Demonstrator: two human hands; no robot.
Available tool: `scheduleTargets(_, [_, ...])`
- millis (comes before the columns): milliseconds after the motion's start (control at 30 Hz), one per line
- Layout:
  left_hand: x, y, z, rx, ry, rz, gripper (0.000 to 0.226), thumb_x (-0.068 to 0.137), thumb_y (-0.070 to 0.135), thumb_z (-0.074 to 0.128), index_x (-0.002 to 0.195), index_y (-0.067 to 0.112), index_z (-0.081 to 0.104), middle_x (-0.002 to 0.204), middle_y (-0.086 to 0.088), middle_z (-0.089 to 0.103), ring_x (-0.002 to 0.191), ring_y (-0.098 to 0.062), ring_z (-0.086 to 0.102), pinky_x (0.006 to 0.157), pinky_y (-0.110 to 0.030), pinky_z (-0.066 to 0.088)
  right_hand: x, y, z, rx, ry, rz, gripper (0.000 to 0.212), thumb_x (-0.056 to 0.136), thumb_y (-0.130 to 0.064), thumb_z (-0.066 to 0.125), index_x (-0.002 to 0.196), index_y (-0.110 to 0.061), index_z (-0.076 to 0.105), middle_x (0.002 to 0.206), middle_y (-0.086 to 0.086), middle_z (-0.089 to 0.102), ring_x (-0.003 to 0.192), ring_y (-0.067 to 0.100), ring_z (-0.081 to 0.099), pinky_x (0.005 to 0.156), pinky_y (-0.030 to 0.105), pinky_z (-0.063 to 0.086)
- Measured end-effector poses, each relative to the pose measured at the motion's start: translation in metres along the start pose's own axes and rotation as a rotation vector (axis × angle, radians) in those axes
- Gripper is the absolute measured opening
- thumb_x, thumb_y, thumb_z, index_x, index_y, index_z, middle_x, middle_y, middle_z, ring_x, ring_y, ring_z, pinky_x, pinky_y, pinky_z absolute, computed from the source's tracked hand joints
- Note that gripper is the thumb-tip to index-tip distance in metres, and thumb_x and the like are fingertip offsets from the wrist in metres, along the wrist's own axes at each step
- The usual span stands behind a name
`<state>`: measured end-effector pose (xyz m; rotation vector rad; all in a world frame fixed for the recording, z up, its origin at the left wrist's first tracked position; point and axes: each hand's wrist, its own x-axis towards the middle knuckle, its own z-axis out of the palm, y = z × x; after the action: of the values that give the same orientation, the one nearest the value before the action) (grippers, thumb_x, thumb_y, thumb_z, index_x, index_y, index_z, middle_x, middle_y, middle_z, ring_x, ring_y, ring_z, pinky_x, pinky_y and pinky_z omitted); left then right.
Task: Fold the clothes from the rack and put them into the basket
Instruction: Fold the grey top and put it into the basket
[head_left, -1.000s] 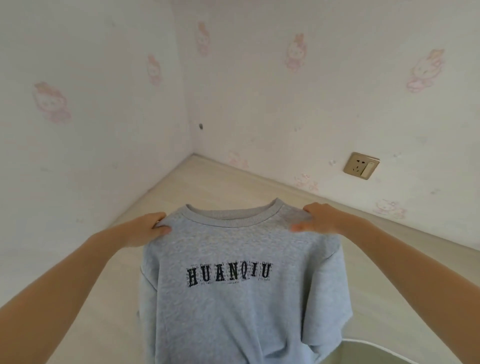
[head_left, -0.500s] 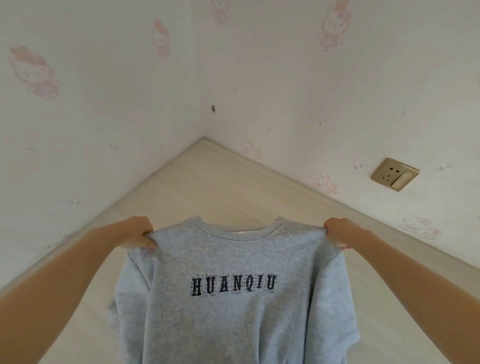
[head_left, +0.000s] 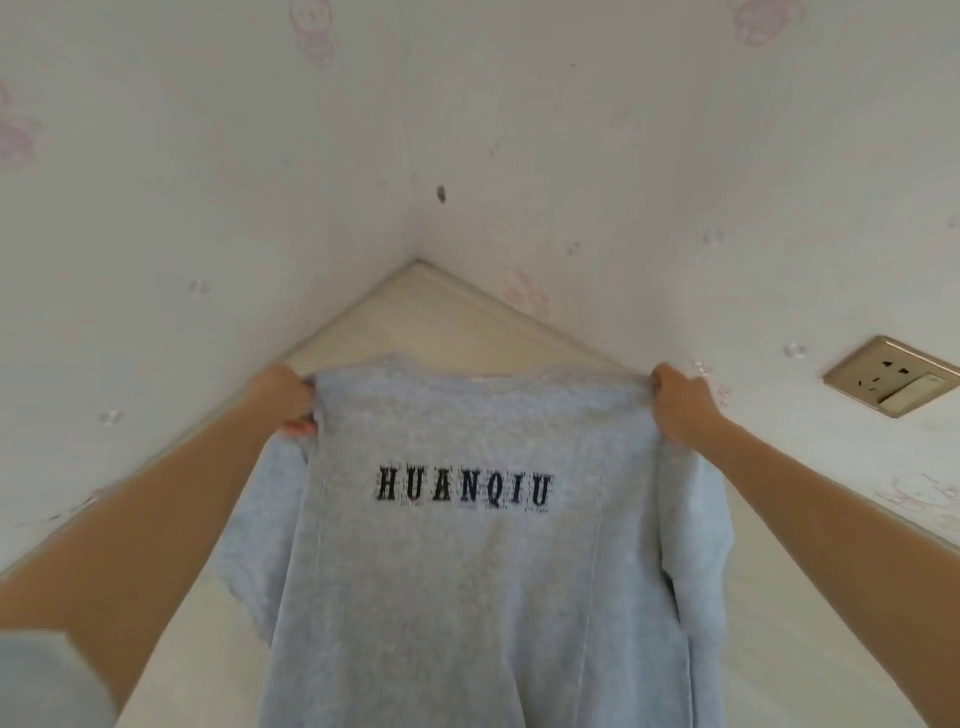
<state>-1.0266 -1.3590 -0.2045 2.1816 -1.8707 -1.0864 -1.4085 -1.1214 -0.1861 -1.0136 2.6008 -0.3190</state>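
A light grey sweatshirt (head_left: 467, 582) with black letters HUANQIU across its chest hangs in front of me, spread wide. My left hand (head_left: 283, 397) grips its left shoulder and my right hand (head_left: 675, 402) grips its right shoulder, both arms stretched forward. The sleeves hang down at each side and the hem runs out of the bottom of the view. Neither the rack nor the basket shows.
A pale wooden surface (head_left: 421, 322) runs into a corner between two white walls with faint pink cartoon prints. A brass wall socket (head_left: 891, 383) sits on the right wall. A grey sleeve edge (head_left: 47, 680) shows at the bottom left.
My hands have moved further apart along the shoulders, pulling the sweatshirt wider. The basket rim seen earlier at the bottom right has left the view as my head turned right.
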Motion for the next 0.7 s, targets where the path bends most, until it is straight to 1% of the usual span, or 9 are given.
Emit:
scheduleTargets(67, [0.028, 0.024, 0.003, -0.131, 0.141, 0.122, 0.023, 0.093, 0.016, 0.057, 0.103, -0.004, 0.063, 0.098, -0.021, 0.07, 0.084, -0.031, 0.07, 0.084, -0.042, 0.054, 0.023, -0.005, 0.004, 0.025, 0.13, -0.089, 0.041, 0.097, -0.009, 0.041, 0.136, -0.019, 0.038, 0.131, 0.027, 0.039, 0.105, 0.045, 0.055, 0.09, 0.048, 0.048])
scheduleTargets(133, [0.041, 0.04, 0.013, -0.207, 0.128, 0.325, 0.057, 0.092, 0.014, 0.058, 0.145, 0.016, 0.037, 0.148, -0.016, 0.039, 0.129, -0.029, 0.046, 0.1, -0.044, 0.044, 0.034, -0.009, 0.013, -0.057, 0.098, -0.12, 0.063, 0.096, -0.012, 0.043, 0.149, -0.028, 0.015, 0.151, 0.02, 0.018, 0.131, 0.045, 0.034, 0.105, 0.053, 0.034])
scheduleTargets(167, [0.042, 0.042, 0.024, -0.144, 0.084, 0.418, 0.077, 0.091, 0.014, 0.061, 0.153, 0.023, 0.016, 0.159, -0.012, 0.015, 0.143, -0.027, 0.027, 0.11, -0.044, 0.035, 0.035, -0.01, 0.02, -0.11, 0.068, -0.119, 0.066, 0.096, -0.012, 0.042, 0.151, -0.027, 0.01, 0.155, 0.018, 0.012, 0.138, 0.044, 0.024, 0.109, 0.052, 0.028])
scheduleTargets(200, [0.038, 0.041, 0.037, -0.014, 0.036, 0.461, 0.091, 0.09, 0.016, 0.064, 0.155, 0.025, 0.001, 0.162, -0.012, -0.005, 0.148, -0.027, 0.007, 0.117, -0.044, 0.021, 0.033, -0.01, 0.03, -0.161, 0.022, -0.126, 0.065, 0.096, -0.013, 0.041, 0.152, -0.022, 0.009, 0.156, 0.017, 0.011, 0.14, 0.042, 0.02, 0.111, 0.05, 0.024])
scheduleTargets(267, [0.029, 0.026, 0.071, 0.284, -0.095, 0.423, 0.103, 0.087, 0.029, 0.068, 0.153, 0.029, -0.012, 0.158, -0.013, -0.025, 0.146, -0.035, -0.015, 0.119, -0.051, 0.003, 0.027, -0.003, 0.056, -0.26, -0.134, -0.162, 0.06, 0.099, -0.021, 0.04, 0.152, -0.015, 0.013, 0.156, 0.018, 0.015, 0.142, 0.038, 0.019, 0.116, 0.045, 0.019])
scheduleTargets(333, [0.013, 0.007, 0.1, 0.485, -0.221, 0.281, 0.104, 0.085, 0.051, 0.063, 0.152, 0.033, -0.014, 0.155, -0.012, -0.032, 0.143, -0.044, -0.021, 0.117, -0.06, 0.003, 0.022, 0.01, 0.081, -0.314, -0.324, -0.152, 0.059, 0.1, -0.034, 0.039, 0.151, -0.016, 0.016, 0.158, 0.017, 0.013, 0.147, 0.032, 0.01, 0.118, 0.048, 0.011])
scheduleTargets(433, [-0.012, -0.016, 0.125, 0.549, -0.361, 0.165, 0.11, 0.078, 0.071, 0.057, 0.152, 0.031, -0.014, 0.153, -0.01, -0.037, 0.14, -0.047, -0.026, 0.114, -0.065, 0.004, 0.012, 0.024, 0.101, -0.372, -0.472, -0.12, 0.057, 0.1, -0.046, 0.035, 0.151, -0.027, 0.019, 0.16, 0.015, 0.007, 0.148, 0.032, 0.003, 0.118, 0.05, 0.008])
scheduleTargets(600, [-0.032, -0.035, 0.128, 0.623, -0.356, 0.205, 0.12, 0.071, 0.076, 0.06, 0.145, 0.04, -0.026, 0.148, -0.001, -0.046, 0.141, -0.04, -0.029, 0.105, -0.075, 0.011, 0.005, 0.047, 0.106, -0.414, -0.513, -0.112, 0.054, 0.101, -0.04, 0.034, 0.151, -0.032, 0.018, 0.161, 0.007, -0.005, 0.148, 0.024, -0.012, 0.116, 0.057, 0.006])
scheduleTargets(700, [-0.02, -0.042, 0.121, 0.644, -0.327, 0.25, 0.122, 0.067, 0.078, 0.062, 0.144, 0.044, -0.027, 0.148, 0.002, -0.046, 0.142, -0.038, -0.029, 0.105, -0.076, 0.011, 0.003, 0.065, 0.102, -0.431, -0.477, -0.108, 0.057, 0.1, -0.034, 0.039, 0.151, -0.033, 0.015, 0.161, 0.002, -0.006, 0.149, 0.022, -0.006, 0.115, 0.058, 0.009])
